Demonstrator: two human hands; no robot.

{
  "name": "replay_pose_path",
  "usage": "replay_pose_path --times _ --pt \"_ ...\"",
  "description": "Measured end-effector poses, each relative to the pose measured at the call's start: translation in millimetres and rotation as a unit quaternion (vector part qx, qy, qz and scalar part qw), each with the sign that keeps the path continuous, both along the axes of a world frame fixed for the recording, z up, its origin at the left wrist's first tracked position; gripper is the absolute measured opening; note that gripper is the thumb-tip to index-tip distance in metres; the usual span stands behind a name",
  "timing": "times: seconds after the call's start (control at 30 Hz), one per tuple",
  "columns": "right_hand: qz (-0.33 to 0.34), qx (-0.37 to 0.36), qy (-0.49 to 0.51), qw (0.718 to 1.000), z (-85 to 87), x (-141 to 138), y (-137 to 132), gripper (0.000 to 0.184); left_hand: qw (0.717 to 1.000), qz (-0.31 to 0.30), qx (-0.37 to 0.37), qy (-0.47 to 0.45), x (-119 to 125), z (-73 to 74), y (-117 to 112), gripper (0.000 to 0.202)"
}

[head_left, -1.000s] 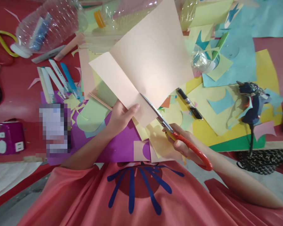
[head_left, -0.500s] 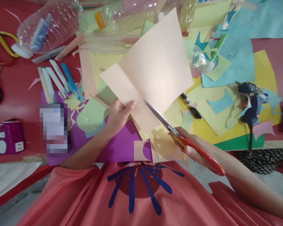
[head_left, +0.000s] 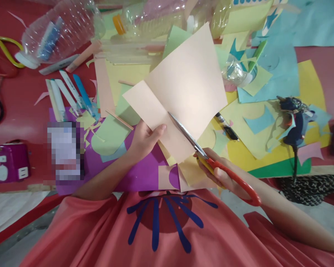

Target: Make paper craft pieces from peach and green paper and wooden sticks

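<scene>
A pale peach sheet of paper (head_left: 189, 78) is raised above the table, partly cut from its lower edge and still joined farther up. My left hand (head_left: 146, 139) pinches the narrower side of it, thumb on top and fingers hidden underneath. In my right hand (head_left: 215, 168) is a pair of scissors (head_left: 187, 135) with red and yellow handles. Their blades lie along the cut, tips at about the middle of the sheet, and look nearly closed. Green and yellow paper pieces lie below the sheet.
Several markers (head_left: 69, 91) and a phone (head_left: 65, 152) lie on the left. Clear plastic bottles (head_left: 64, 29) line the back. To the right are a black pen (head_left: 226, 128), blue paper scraps (head_left: 260, 120) and a dark blue glue gun (head_left: 296, 126). A purple box (head_left: 8, 163) stands far left.
The peach sheet has dropped slightly toward me, its top corner lower. My left hand has moved a little right and down with it. The scissors have shifted slightly left.
</scene>
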State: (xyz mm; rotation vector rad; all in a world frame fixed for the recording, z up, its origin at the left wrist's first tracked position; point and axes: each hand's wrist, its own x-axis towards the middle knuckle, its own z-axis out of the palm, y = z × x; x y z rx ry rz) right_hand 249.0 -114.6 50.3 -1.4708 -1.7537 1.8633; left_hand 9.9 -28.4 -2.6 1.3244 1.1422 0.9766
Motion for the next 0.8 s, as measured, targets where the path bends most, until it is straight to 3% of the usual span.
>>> replay_pose_path --times 0.13,0.33,0.5,0.8 --pt "-0.062 -0.067 0.033 0.995 -0.5 -6 -1 0.076 1.000 -0.002 0.003 -0.016 0 0.2 2 0.034" --pt "-0.092 -0.063 0.034 0.993 -3.4 -11 -4 0.079 1.000 -0.011 -0.006 -0.017 0 2.0 2 0.031" --pt "-0.087 -0.040 0.015 0.995 -4.5 -12 -3 0.079 1.000 -0.010 -0.006 -0.002 -2 -1.8 2 0.035" --pt "-0.039 -0.033 0.014 0.999 -6.5 -3 -4 0.071 0.999 0.032 0.001 -0.027 -10 -26.3 6 0.040"
